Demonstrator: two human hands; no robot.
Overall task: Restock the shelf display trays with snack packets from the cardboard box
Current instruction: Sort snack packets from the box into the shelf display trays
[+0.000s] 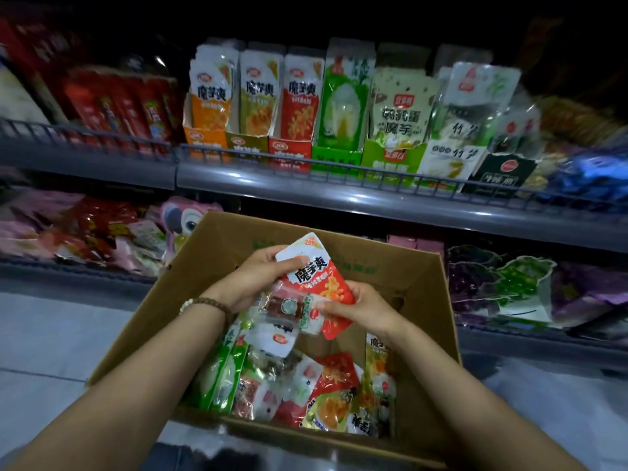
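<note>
Both hands are over the open cardboard box [424,300], which holds a loose heap of snack packets [326,392]. The left hand [261,270] grips the top of a red and white packet [316,273], fingers curled round its edge. The right hand [365,305] pinches its lower end along with smaller, blurred packets [292,309]. The display trays [289,154] stand on the shelf [339,188] behind the box
</note>
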